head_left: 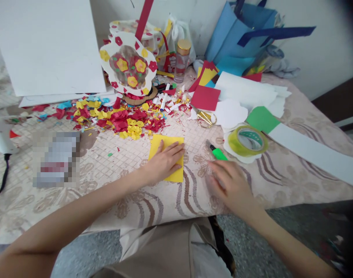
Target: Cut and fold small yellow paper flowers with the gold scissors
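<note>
Left hand [164, 163], fingers spread flat on yellow paper [169, 140] near the front edge of the desk [164, 202]; probably light, easily creased, best held by its margins. Right hand [234, 187], loosely parted, beside green cutter [219, 154], contact unclear.

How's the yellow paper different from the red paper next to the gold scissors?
The yellow paper is under the left hand; no hand touches the red paper. The yellow paper lies nearer the camera; the red paper lies farther back. Both look plain.
</note>
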Motion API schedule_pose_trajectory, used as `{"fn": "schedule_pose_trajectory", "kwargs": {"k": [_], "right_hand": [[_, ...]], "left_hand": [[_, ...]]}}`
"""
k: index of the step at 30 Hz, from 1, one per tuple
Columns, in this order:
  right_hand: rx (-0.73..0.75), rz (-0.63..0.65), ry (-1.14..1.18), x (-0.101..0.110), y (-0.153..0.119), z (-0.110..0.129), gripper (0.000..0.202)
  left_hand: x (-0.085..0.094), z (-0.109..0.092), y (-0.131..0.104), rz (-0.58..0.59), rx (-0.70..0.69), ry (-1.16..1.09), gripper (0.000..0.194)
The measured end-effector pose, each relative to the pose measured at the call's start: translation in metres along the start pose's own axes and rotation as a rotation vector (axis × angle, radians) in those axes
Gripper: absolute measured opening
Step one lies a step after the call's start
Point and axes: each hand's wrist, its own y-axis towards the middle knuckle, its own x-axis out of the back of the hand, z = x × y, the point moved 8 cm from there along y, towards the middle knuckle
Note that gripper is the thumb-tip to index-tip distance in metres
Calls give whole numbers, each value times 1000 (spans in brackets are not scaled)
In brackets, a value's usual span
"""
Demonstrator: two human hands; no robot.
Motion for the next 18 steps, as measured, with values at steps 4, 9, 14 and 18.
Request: {"fn": "schedule_pose_trajectory", "kwargs": {"k": [4,9,14,18], "right_hand": [[184,222,141,-32,7,51,40],[196,272,73,-45,9,60,41],[259,254,77,-42,0,62,42],[283,227,108,-39,-4,63,41]], "left_hand": [[1,1,0,-10,6,9,49],[4,-3,0,-91,55,10,51],[9,1,4,-205,190,51,52],[20,14,19,-287,243,93,45]]}}
